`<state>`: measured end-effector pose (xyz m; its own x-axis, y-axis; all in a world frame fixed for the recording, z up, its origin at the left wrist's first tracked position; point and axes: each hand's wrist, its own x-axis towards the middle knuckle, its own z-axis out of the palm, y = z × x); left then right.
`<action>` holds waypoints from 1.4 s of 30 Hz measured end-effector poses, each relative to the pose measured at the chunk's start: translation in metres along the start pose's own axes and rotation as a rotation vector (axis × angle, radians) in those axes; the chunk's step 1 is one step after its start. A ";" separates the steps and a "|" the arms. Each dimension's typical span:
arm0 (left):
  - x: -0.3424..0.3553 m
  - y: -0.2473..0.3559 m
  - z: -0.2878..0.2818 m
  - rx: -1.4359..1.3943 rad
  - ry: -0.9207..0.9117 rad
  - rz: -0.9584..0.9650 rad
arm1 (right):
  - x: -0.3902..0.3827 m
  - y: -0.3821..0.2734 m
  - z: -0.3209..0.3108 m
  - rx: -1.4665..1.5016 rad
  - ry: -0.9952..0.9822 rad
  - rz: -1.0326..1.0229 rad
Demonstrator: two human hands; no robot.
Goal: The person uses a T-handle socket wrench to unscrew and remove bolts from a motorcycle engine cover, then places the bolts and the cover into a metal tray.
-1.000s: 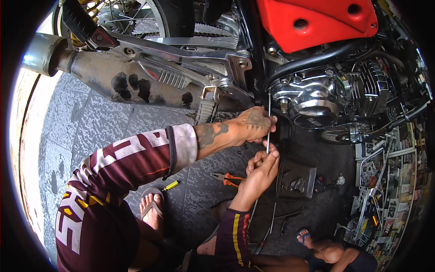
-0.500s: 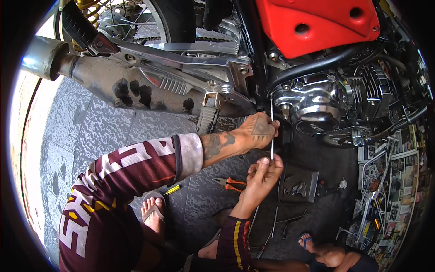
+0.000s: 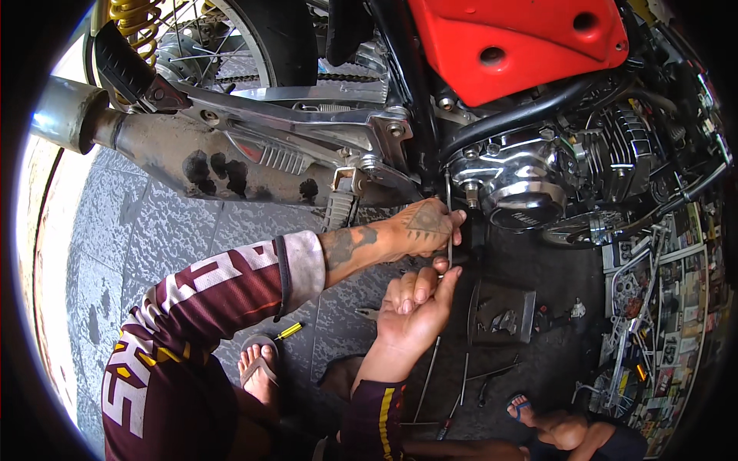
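Observation:
A thin metal rod (image 3: 448,188) runs upright alongside the chrome engine cover (image 3: 511,180) of a motorcycle. My left hand (image 3: 423,229), back toward me, is closed around the rod's middle. Just below it, my right hand (image 3: 415,303) is turned palm up. Its thumb and fingertips pinch at the rod's lower end, and its other fingers curl in. The rod's upper tip reaches the frame beside the engine. A folding footpeg (image 3: 342,198) is left of my left hand, and the jaw tip of a pair of pliers (image 3: 367,313) shows beside my right hand.
A yellow screwdriver (image 3: 289,331) lies by my foot. On the dark floor at right sit a shallow tray (image 3: 526,316) with small parts and several loose rods (image 3: 464,376). Another person's foot (image 3: 521,411) is at lower right. The exhaust muffler (image 3: 165,154) stretches left; a red panel (image 3: 530,54) hangs above.
My right hand has turned palm up and come closer to my left hand, now covering the orange pliers' handles. The motorcycle has shifted slightly left in view.

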<state>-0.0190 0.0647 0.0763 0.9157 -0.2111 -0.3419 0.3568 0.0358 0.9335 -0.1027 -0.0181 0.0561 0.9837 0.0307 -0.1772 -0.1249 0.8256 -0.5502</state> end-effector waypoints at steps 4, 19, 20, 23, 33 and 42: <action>-0.002 -0.008 -0.007 0.226 0.073 0.109 | -0.001 0.002 -0.017 -0.526 -0.009 0.015; 0.000 -0.006 -0.001 -0.028 0.079 0.000 | 0.010 -0.003 -0.013 -0.249 -0.023 0.135; 0.002 -0.008 0.002 0.032 0.115 0.009 | 0.009 -0.007 -0.018 -0.399 0.061 0.133; -0.004 -0.004 -0.006 0.010 0.105 0.032 | 0.001 -0.015 -0.025 -0.811 -0.017 -0.255; 0.002 -0.001 0.001 -0.069 0.053 0.020 | 0.024 -0.019 -0.032 -0.635 -0.129 -0.367; -0.002 -0.003 0.000 -0.179 -0.009 -0.016 | 0.024 0.009 -0.029 0.052 0.020 -0.127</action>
<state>-0.0220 0.0645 0.0737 0.9084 -0.2217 -0.3544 0.3989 0.2058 0.8936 -0.0838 -0.0261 0.0227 0.9882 -0.0869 -0.1258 0.0077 0.8503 -0.5262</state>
